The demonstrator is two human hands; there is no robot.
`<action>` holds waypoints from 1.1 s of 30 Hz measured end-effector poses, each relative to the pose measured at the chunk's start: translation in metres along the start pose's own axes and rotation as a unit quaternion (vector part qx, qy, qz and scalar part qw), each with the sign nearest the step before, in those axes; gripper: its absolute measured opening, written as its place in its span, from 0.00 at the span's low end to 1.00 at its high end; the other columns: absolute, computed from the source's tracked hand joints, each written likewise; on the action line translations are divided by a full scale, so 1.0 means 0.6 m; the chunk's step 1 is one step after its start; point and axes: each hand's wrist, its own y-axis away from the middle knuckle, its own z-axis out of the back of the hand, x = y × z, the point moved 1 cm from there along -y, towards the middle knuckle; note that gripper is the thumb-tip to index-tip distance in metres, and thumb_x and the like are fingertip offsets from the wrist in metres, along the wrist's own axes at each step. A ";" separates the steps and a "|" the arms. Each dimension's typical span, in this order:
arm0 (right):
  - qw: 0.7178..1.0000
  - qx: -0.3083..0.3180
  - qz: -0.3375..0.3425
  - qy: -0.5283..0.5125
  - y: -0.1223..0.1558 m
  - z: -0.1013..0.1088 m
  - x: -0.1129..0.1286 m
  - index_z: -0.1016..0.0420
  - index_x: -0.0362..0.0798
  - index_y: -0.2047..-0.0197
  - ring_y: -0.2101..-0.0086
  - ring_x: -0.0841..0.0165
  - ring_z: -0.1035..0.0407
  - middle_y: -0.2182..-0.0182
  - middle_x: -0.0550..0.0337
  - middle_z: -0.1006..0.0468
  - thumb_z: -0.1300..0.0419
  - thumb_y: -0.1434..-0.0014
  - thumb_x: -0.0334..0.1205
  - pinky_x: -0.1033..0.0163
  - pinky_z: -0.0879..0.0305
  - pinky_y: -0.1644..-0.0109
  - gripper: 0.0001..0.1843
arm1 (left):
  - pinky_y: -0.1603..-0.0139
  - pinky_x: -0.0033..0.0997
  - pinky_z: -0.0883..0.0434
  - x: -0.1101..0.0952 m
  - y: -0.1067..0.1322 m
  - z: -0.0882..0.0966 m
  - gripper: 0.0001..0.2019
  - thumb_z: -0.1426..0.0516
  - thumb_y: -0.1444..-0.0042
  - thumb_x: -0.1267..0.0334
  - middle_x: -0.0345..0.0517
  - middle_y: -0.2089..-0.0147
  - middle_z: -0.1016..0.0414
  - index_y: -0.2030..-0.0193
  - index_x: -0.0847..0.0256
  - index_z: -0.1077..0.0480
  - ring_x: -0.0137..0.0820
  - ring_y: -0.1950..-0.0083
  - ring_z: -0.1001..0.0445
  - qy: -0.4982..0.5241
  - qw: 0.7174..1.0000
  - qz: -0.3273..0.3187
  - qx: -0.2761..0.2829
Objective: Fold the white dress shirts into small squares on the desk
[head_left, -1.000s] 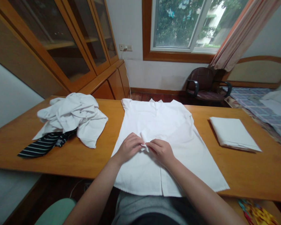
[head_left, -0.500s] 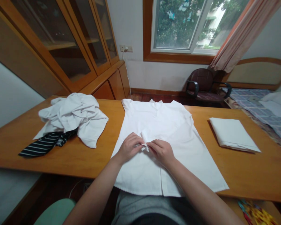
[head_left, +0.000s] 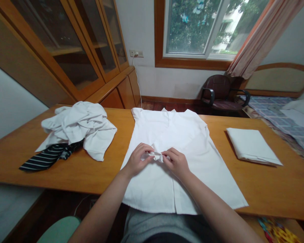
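A white shirt (head_left: 190,135) lies spread flat on the table, its hem at the near edge and its collar end at the far side. Over its middle, my left hand (head_left: 139,158) pinches one side of a small bunched white piece of cloth (head_left: 157,156), which looks like the shirt's sleeve cuff. From the other side my right hand (head_left: 176,162) grips the same piece between thumb and fingers. The fingertips are a short gap apart, with the crumpled cloth stretched between them. Details of the fold are too small to make out.
On the wooden table (head_left: 121,148), a crumpled white garment (head_left: 78,121) and a black striped tie (head_left: 45,157) lie left. A folded white garment (head_left: 253,145) lies right. Below are a green stool (head_left: 60,231) and a colourful cloth (head_left: 281,231). An office chair (head_left: 219,91) stands beyond.
My hands have moved slightly apart, and the left fingers have opened wider around the bunched cloth. More of the white piece shows between them. The shirt stays in place.
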 end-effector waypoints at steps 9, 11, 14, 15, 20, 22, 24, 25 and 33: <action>0.996 0.010 -0.051 -0.068 -0.004 0.001 -0.006 0.21 0.50 0.58 0.72 0.71 0.33 0.68 0.59 0.25 0.42 0.34 0.37 0.65 0.37 0.68 0.08 | 0.46 0.41 0.29 0.017 0.009 -0.006 0.23 0.36 0.42 0.61 0.48 0.49 0.26 0.41 0.54 0.34 0.38 0.46 0.29 -0.026 0.999 0.015 0.035; 0.996 0.023 -0.049 -0.067 -0.006 0.003 -0.003 0.21 0.50 0.58 0.71 0.70 0.32 0.69 0.59 0.25 0.44 0.33 0.38 0.65 0.37 0.67 0.09 | 0.49 0.39 0.29 0.018 0.007 -0.005 0.17 0.39 0.39 0.64 0.47 0.52 0.25 0.44 0.55 0.32 0.36 0.49 0.28 -0.035 0.999 0.011 0.030; 0.996 0.039 -0.039 -0.070 -0.007 0.007 0.003 0.23 0.49 0.55 0.72 0.70 0.33 0.68 0.58 0.24 0.44 0.32 0.40 0.65 0.37 0.67 0.09 | 0.53 0.36 0.30 0.016 0.002 -0.001 0.07 0.44 0.35 0.66 0.45 0.59 0.23 0.51 0.57 0.28 0.33 0.56 0.27 -0.040 0.999 -0.009 0.018; 0.996 0.043 -0.034 -0.072 -0.008 0.007 0.004 0.24 0.49 0.54 0.73 0.71 0.34 0.67 0.58 0.24 0.43 0.33 0.41 0.65 0.36 0.67 0.09 | 0.54 0.35 0.30 0.015 0.001 0.000 0.05 0.44 0.34 0.66 0.44 0.61 0.23 0.54 0.58 0.28 0.33 0.57 0.27 -0.038 0.999 -0.016 0.011; 0.998 0.052 0.012 -0.036 -0.007 -0.003 0.002 0.24 0.49 0.56 0.68 0.67 0.32 0.65 0.56 0.24 0.37 0.40 0.40 0.62 0.34 0.64 0.09 | 0.59 0.34 0.31 0.010 -0.002 0.004 0.06 0.42 0.35 0.60 0.43 0.67 0.25 0.62 0.58 0.28 0.32 0.63 0.29 -0.026 0.999 -0.002 -0.041; 0.999 0.045 0.023 -0.020 -0.006 -0.007 -0.004 0.24 0.49 0.59 0.65 0.65 0.31 0.65 0.55 0.24 0.39 0.38 0.37 0.61 0.34 0.61 0.05 | 0.61 0.33 0.32 0.010 0.000 0.005 0.07 0.42 0.35 0.60 0.43 0.69 0.26 0.64 0.58 0.28 0.32 0.65 0.30 -0.017 0.998 0.005 -0.058; 0.999 0.032 0.019 -0.009 -0.006 -0.009 -0.010 0.24 0.49 0.60 0.64 0.64 0.31 0.66 0.56 0.24 0.41 0.37 0.34 0.60 0.34 0.60 0.05 | 0.63 0.33 0.32 0.010 0.004 0.008 0.08 0.42 0.35 0.60 0.44 0.69 0.27 0.65 0.59 0.28 0.32 0.65 0.30 -0.003 0.997 0.009 -0.072; 1.000 0.023 0.015 -0.003 -0.007 -0.009 -0.013 0.24 0.50 0.61 0.64 0.64 0.32 0.67 0.56 0.24 0.42 0.37 0.34 0.59 0.34 0.60 0.05 | 0.63 0.33 0.32 0.011 0.006 0.010 0.08 0.42 0.36 0.59 0.44 0.70 0.27 0.65 0.59 0.27 0.32 0.65 0.30 0.008 0.997 0.010 -0.078; 0.999 -0.008 0.049 0.000 -0.004 0.004 -0.001 0.24 0.50 0.60 0.64 0.62 0.35 0.68 0.57 0.26 0.42 0.41 0.29 0.56 0.37 0.58 0.09 | 0.66 0.33 0.30 0.026 0.015 0.020 0.22 0.52 0.31 0.53 0.46 0.72 0.26 0.68 0.62 0.24 0.32 0.70 0.28 0.138 0.980 0.097 -0.100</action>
